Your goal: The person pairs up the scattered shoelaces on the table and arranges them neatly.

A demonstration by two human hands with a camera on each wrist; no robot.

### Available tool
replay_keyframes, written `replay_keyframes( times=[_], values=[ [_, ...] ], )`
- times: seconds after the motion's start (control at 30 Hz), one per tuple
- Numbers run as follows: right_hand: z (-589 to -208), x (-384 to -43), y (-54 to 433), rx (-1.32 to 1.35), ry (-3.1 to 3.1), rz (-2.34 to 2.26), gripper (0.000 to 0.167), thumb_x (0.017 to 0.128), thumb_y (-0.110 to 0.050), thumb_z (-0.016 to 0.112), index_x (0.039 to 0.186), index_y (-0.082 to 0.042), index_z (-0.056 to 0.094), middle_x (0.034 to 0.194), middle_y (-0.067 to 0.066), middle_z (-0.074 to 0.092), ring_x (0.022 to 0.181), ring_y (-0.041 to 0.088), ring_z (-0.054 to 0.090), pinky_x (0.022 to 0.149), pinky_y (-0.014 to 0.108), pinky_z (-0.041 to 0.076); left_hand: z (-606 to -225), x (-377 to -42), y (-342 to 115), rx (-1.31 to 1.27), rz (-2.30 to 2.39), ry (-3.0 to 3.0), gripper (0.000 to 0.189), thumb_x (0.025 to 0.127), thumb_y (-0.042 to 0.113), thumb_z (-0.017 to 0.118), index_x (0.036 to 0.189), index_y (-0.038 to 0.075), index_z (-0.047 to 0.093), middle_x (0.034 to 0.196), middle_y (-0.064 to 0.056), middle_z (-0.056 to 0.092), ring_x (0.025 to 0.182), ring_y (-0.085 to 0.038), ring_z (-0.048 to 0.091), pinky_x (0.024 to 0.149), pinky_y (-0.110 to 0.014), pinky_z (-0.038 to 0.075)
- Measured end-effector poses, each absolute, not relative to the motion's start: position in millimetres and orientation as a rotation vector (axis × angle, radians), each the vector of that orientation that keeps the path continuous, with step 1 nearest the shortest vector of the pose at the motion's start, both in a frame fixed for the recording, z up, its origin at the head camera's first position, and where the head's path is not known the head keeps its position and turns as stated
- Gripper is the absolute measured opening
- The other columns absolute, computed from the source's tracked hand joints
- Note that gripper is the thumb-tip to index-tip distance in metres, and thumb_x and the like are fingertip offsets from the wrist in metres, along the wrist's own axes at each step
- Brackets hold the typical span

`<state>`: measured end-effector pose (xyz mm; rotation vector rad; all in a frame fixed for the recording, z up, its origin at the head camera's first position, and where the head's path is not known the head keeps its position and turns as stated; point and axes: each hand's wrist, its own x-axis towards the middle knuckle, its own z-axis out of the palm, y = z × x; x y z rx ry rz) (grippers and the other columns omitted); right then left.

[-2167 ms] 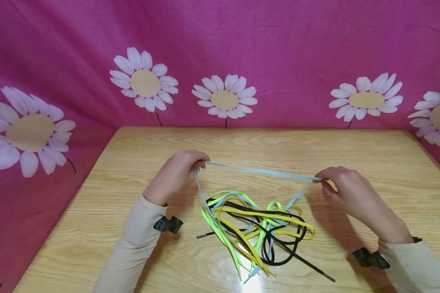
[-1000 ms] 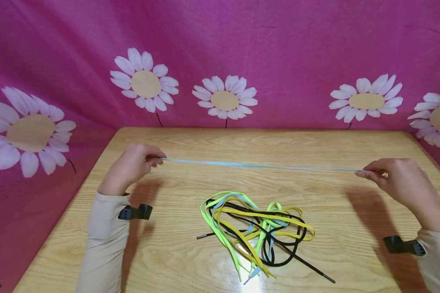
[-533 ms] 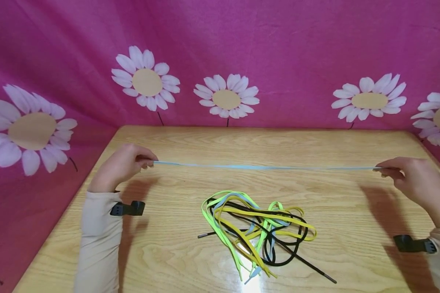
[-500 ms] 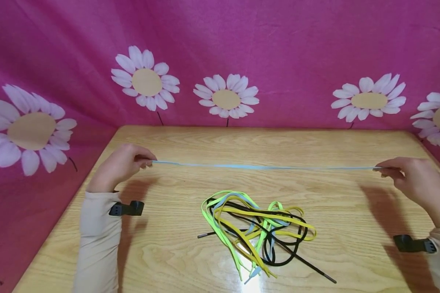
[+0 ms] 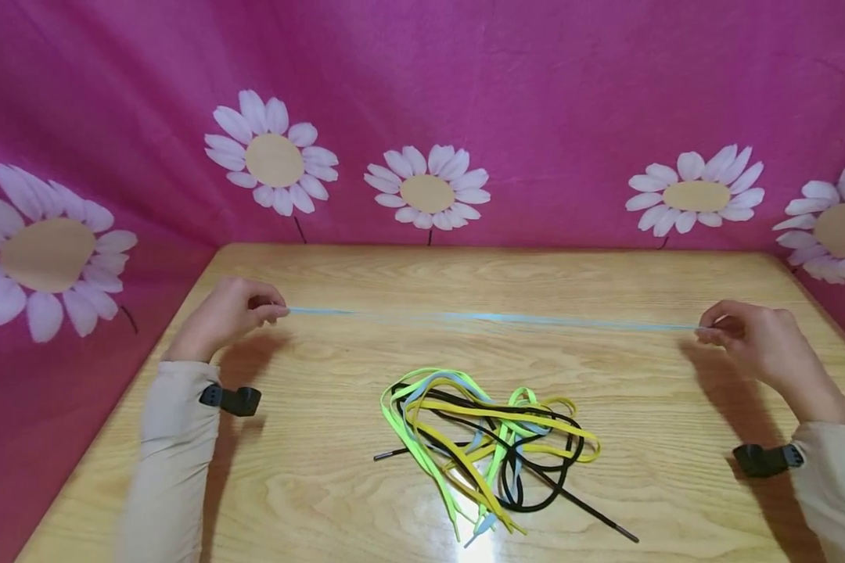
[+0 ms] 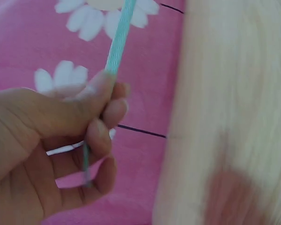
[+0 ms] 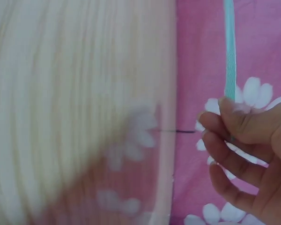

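A flat light-blue shoelace runs nearly level between both hands, its middle blurred. At one end my left hand pinches it between thumb and fingers; in the left wrist view the lace rises from the pinch and a short tail hangs below. The other end is pinched by my right hand, the remaining fingers loosely curled in the right wrist view. Nearer the person, a tangle of yellow shoelaces, neon-green shoelaces, black shoelaces and light-blue lace lies on the table.
The wooden table carries the tangle at its middle front. A pink cloth printed with white daisies hangs behind and along the sides. Dark wrist cameras sit at both sleeves.
The hands moved apart and drew the light-blue lace out of the tangle into a straight line. Since half a second ago the right hand has come slightly left and the lace has blurred.
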<state>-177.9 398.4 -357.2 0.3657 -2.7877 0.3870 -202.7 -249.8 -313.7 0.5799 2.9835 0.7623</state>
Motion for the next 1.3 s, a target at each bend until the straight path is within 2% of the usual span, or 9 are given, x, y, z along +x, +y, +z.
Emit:
replay_keyframes(
  times=[0.13,0.27,0.4,0.57,0.67,0.77,0.87,1.07,1.3],
  values=[
    [-363,-184,409,0.405,-2.746,0.352,0.018,0.073,0.001,0.079,0.075,-0.012,0.067,0.065,-0.001,0.065,0.060,-0.004,0.047,0.060,0.032,0.038,-319,-212,-253,0.649,0.769,2.999,0.010,0.088,-0.005,0.065,0.096,-0.005,0.071,0.084,-0.013,0.070,0.069,-0.022,0.063,0.065,-0.037,0.052],
    [-367,-191,416,0.379,-2.766,0.367,0.014,0.077,0.000,0.077,0.079,-0.011,0.069,0.068,0.001,0.066,0.061,-0.001,0.048,0.061,0.030,0.037,-323,-223,-251,0.654,0.794,3.034,0.008,0.086,-0.005,0.066,0.092,-0.005,0.071,0.085,-0.015,0.069,0.069,-0.023,0.063,0.066,-0.038,0.051],
    [-372,-199,421,0.321,-2.818,0.436,0.007,0.082,-0.001,0.073,0.084,-0.006,0.070,0.077,0.008,0.068,0.067,0.014,0.053,0.063,0.028,0.035,-333,-233,-248,0.590,0.802,3.081,0.004,0.087,0.003,0.069,0.087,-0.001,0.071,0.076,-0.009,0.068,0.067,-0.019,0.059,0.063,-0.033,0.047],
    [-376,-210,426,0.284,-2.845,0.469,0.003,0.084,-0.001,0.070,0.086,-0.002,0.068,0.078,0.013,0.068,0.071,0.027,0.056,0.065,0.037,0.037,-350,-242,-245,0.550,0.770,3.129,0.011,0.086,0.010,0.073,0.078,0.003,0.071,0.067,-0.004,0.065,0.064,-0.018,0.054,0.061,-0.033,0.043],
    [-378,-217,427,0.274,-2.861,0.467,0.005,0.083,-0.004,0.073,0.085,-0.003,0.069,0.075,0.011,0.067,0.070,0.026,0.055,0.063,0.038,0.039,-358,-245,-243,0.531,0.777,3.110,0.007,0.086,0.006,0.071,0.081,0.001,0.071,0.073,-0.009,0.067,0.071,-0.024,0.058,0.068,-0.039,0.047],
    [-380,-221,426,0.295,-2.866,0.463,0.006,0.082,-0.006,0.075,0.084,-0.004,0.069,0.074,0.009,0.068,0.069,0.024,0.057,0.062,0.037,0.041,-363,-248,-240,0.500,0.825,3.087,0.007,0.088,0.001,0.067,0.091,-0.004,0.070,0.083,-0.015,0.070,0.081,-0.030,0.063,0.076,-0.044,0.048],
    [-382,-224,426,0.331,-2.859,0.465,0.006,0.082,-0.004,0.074,0.084,-0.002,0.069,0.074,0.011,0.068,0.069,0.028,0.060,0.062,0.040,0.043,-367,-251,-238,0.419,0.874,3.092,0.009,0.089,0.002,0.066,0.096,-0.004,0.067,0.086,-0.018,0.069,0.081,-0.032,0.064,0.075,-0.044,0.048],
    [-382,-230,424,0.264,-2.903,0.497,0.006,0.086,-0.006,0.069,0.088,0.000,0.069,0.079,0.017,0.068,0.077,0.037,0.061,0.066,0.043,0.042,-373,-254,-239,0.284,0.872,3.112,0.004,0.088,0.003,0.068,0.088,-0.001,0.067,0.083,-0.016,0.066,0.078,-0.030,0.060,0.071,-0.040,0.046],
    [-383,-231,423,0.243,-2.924,0.497,0.004,0.086,-0.006,0.068,0.088,-0.002,0.070,0.076,0.012,0.064,0.074,0.031,0.057,0.063,0.039,0.040,-378,-256,-238,0.251,0.872,3.086,0.007,0.086,-0.002,0.068,0.080,0.001,0.067,0.081,-0.014,0.065,0.081,-0.029,0.058,0.073,-0.040,0.045]
  ],
)
